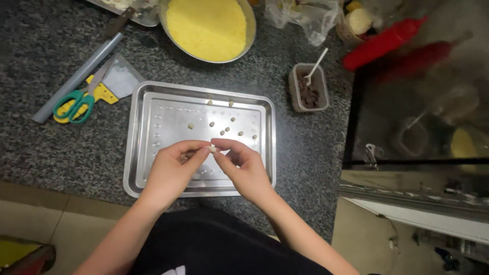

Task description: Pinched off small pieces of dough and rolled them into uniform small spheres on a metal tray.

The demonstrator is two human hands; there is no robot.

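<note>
**Inspector:** As both hands meet over the near half of the tray, each is pinched shut on one small pale dough piece (212, 148). The left hand (172, 170) closes thumb and forefinger on it from the left; the right hand (244, 165) does the same from the right, remaining fingers curled under. Both forearms rise from the bottom edge and converge toward the middle.

**Clerk:** And where does the piece sit?

**Inspector:** Held just above the steel tray (136, 153), between the fingertips, clear of the tray floor as far as I can tell. Several small dough balls (226, 127) lie scattered on the far half of the tray, apart from one another.

**Clerk:** Surroundings?

**Inspector:** The tray rests on a speckled grey worktop (46, 147). Beyond it stands a metal bowl (250, 35) of yellow mixture. To the left lie green-handled scissors (76, 104) over a yellow scraper (104, 92), beside a long grey roll (76, 79). To the right sit a small plastic tub (294, 86) of dark filling with a white spoon (316, 65), two red squeeze bottles (382, 43) and a clear plastic bag (300, 15). Nothing lies between the hands and the tray.
</note>
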